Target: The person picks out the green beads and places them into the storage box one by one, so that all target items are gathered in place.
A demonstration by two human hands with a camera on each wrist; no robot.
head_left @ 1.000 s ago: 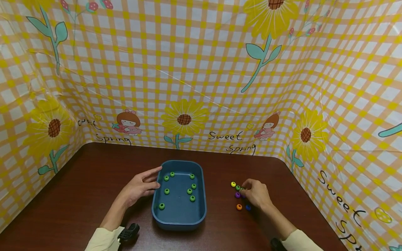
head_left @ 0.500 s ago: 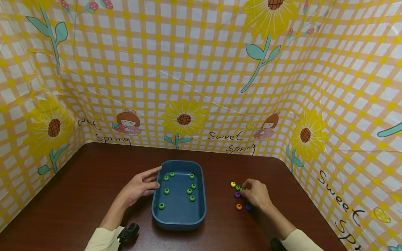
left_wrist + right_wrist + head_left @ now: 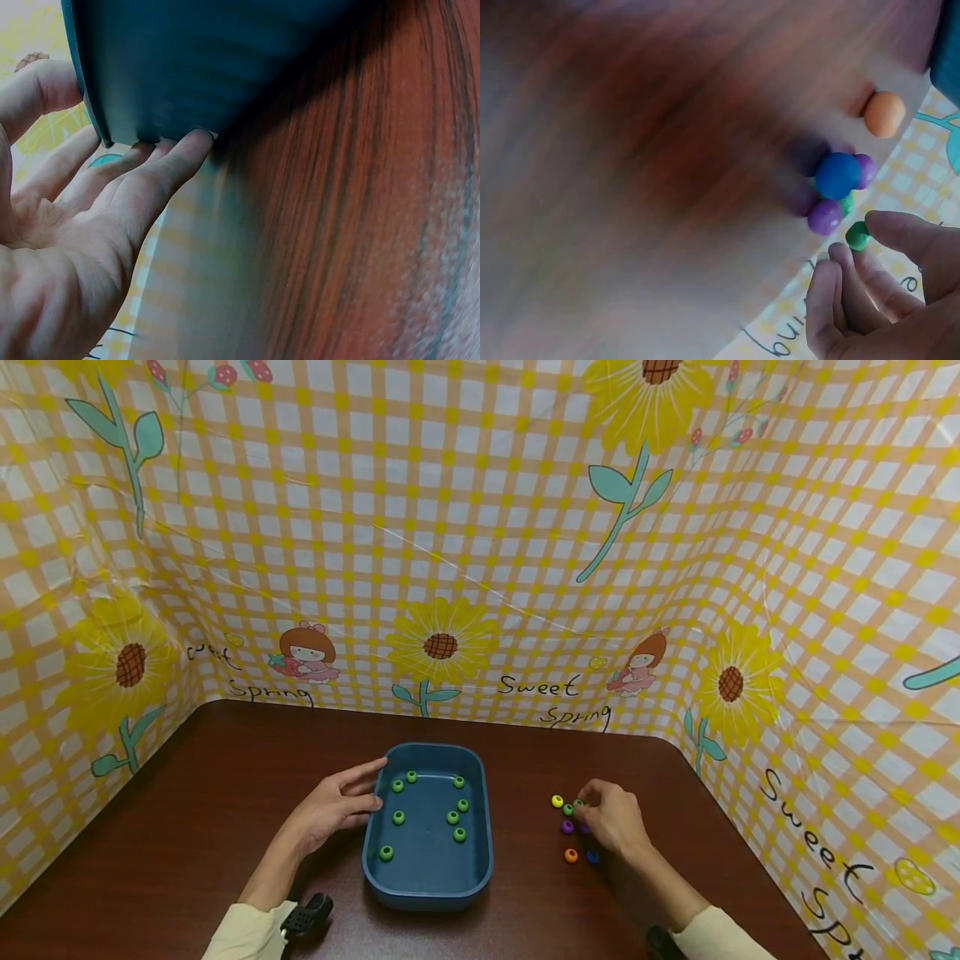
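Note:
My right hand pinches a small green bead between thumb and fingers, just above the table. Below and beside it lie a second green bead, a yellow bead, a purple bead, an orange bead and a blue bead. Another purple bead is mostly covered by the hand in the head view. My left hand rests its extended fingers against the left side of a blue rectangular tub. Several green beads are scattered on the tub's floor.
Dark brown table surrounds the tub, with bare wood between it and the loose beads. A checked sunflower-print cloth closes off the back and both sides. A black strap device sits at the left wrist.
The right hand has risen slightly and moved a little away from me, lifting the pinched green bead from the group. The left hand and tub look unmoved.

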